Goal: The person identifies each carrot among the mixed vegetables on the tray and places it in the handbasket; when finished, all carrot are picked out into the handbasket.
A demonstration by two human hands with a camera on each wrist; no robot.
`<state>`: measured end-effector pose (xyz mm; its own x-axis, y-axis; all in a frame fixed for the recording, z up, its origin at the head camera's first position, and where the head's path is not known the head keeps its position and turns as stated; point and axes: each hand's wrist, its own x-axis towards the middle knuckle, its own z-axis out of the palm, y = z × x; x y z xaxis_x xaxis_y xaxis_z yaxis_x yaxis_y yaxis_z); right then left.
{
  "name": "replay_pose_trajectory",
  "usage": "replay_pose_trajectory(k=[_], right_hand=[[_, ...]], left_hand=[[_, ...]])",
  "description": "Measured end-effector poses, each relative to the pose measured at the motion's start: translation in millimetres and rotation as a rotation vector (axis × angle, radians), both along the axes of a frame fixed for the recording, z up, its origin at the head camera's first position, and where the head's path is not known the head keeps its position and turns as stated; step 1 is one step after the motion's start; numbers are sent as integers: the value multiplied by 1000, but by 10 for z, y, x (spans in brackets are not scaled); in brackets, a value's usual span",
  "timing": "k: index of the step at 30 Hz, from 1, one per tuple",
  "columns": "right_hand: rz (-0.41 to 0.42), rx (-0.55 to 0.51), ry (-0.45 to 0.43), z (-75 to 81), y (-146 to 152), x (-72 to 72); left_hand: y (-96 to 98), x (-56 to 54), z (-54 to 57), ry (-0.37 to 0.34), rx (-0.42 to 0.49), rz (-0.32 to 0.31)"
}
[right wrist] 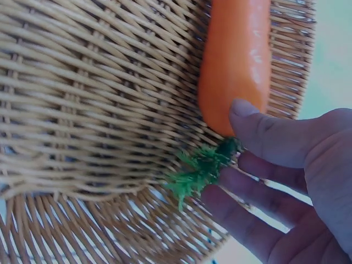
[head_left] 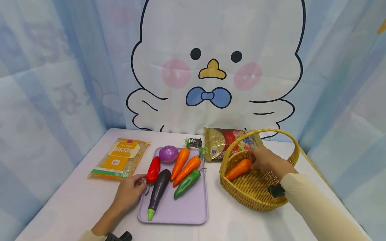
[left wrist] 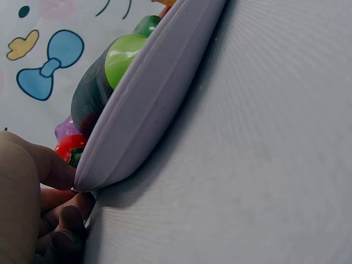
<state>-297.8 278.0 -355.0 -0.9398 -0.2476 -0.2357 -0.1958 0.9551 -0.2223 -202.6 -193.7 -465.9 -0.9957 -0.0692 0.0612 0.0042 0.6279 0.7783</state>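
Inside the wicker basket [head_left: 256, 201] lies an orange carrot [head_left: 239, 169] against the left wall. My right hand [head_left: 265, 160] reaches in under the handle and holds the carrot's top end. In the right wrist view the thumb [right wrist: 246, 107] presses the carrot's shoulder, with fingers behind the green leaves [right wrist: 201, 168]. On the left, my left hand [head_left: 129, 190] pinches the left rim of a lilac tray [head_left: 181, 214]. The tray bears a purple onion [head_left: 169, 154], a red pepper [head_left: 153, 170], an eggplant [head_left: 159, 189], two carrots [head_left: 187, 170] and a green pepper [head_left: 187, 184].
A yellow bag of grain [head_left: 120, 159] lies left of the tray. Behind it sits a small dark packet [head_left: 195, 143], and a red and gold bag [head_left: 224, 142] stands behind the basket. The basket's handle [head_left: 262, 131] arches over the right forearm. Curtains enclose the white table.
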Motion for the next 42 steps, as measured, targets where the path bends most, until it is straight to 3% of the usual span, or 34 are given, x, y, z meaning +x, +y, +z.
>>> replay_pose_trajectory(k=[11, 25, 37, 42], right_hand=[[53, -3, -5, 256, -114, 61], [156, 14, 55, 462, -268, 271], [224, 45, 10, 578, -511, 502], [209, 65, -36, 583, -618, 578]], left_hand=[[-10, 1, -16, -10, -10, 5], [10, -11, -26, -18, -11, 9], [2, -10, -18, -12, -12, 5], [2, -7, -11, -11, -14, 6]])
